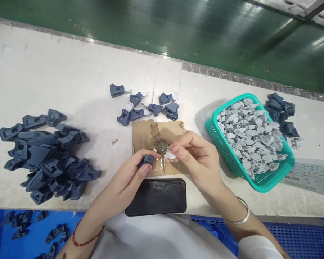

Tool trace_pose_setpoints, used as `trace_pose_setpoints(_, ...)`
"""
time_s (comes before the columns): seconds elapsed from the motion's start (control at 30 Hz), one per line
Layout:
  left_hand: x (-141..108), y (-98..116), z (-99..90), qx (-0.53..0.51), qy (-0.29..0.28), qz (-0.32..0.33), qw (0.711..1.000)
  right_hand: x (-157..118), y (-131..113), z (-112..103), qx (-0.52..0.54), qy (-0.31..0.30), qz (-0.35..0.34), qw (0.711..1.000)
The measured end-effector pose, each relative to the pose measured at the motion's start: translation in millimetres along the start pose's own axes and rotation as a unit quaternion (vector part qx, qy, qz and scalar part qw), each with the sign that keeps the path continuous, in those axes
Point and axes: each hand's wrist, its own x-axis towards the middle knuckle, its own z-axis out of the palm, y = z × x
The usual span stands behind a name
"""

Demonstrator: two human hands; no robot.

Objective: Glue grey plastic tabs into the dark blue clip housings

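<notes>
My left hand (132,172) is closed around a dark blue-grey plastic part (146,160), held between thumb and fingers. Between the thumb and fingertips of my right hand (198,158) is a small white plastic piece (170,155), partly covered by the fingers. The two hands face each other over a piece of brown cardboard (142,135). On the cardboard, just beyond the fingertips, lies a small round cap (162,146) with a ridged rim and something greyish inside. Shiny wet smears surround it.
A black phone (156,197) lies at the table's near edge. Many blue-grey parts are heaped (43,154) at left. Several parts with white pieces attached (137,114) lie beyond the cardboard. At right stand a green basket (263,185) of white pieces and more blue-grey parts (279,108).
</notes>
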Motion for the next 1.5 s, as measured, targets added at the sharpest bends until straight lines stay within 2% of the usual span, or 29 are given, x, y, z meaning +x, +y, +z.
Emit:
trace_pose_setpoints(0.13, 0, -3, -1.5, 0.019, -0.03, -0.006, 0.999, 0, 2, 0, -0.063, -0.072, -0.02, 0.995)
trace_pose_setpoints(0.23, 1, -1, -1.3, 0.022, -0.046, -0.005, 0.999, 1, 5, 1, -0.075, -0.1, -0.041, 0.991)
trace_pose_setpoints(0.87, 5, 2, 1.6, 0.045, -0.04, 0.004, 0.998, 1, 7, 7, -0.158, -0.115, -0.103, 0.975)
trace_pose_setpoints(1.03, 5, 2, 0.8, 0.048, -0.036, 0.007, 0.998, 0, 8, 9, -0.137, -0.123, -0.079, 0.98)
trace_pose_setpoints(1.13, 1, 8, -0.5, 0.031, -0.036, 0.007, 0.999, -2, 7, 12, -0.075, -0.131, -0.021, 0.988)
trace_pose_setpoints(1.2, -2, 15, 0.1, 0.01, -0.037, -0.001, 0.999, -3, 4, 12, -0.028, -0.13, -0.011, 0.991)
trace_pose_setpoints(1.27, -4, 23, 3.0, -0.038, -0.043, -0.017, 0.998, -2, 0, 9, -0.043, -0.12, -0.071, 0.989)
trace_pose_setpoints(1.33, -4, 31, 8.5, -0.126, -0.051, -0.044, 0.99, 0, -6, 6, -0.118, -0.11, -0.172, 0.972)
trace_pose_setpoints(1.4, -1, 36, 15.7, -0.24, -0.051, -0.076, 0.966, 2, -11, 4, -0.205, -0.113, -0.245, 0.941)
trace_pose_setpoints(1.5, 2, 36, 25.5, -0.373, -0.046, -0.111, 0.92, 1, -12, 3, -0.289, -0.125, -0.287, 0.905)
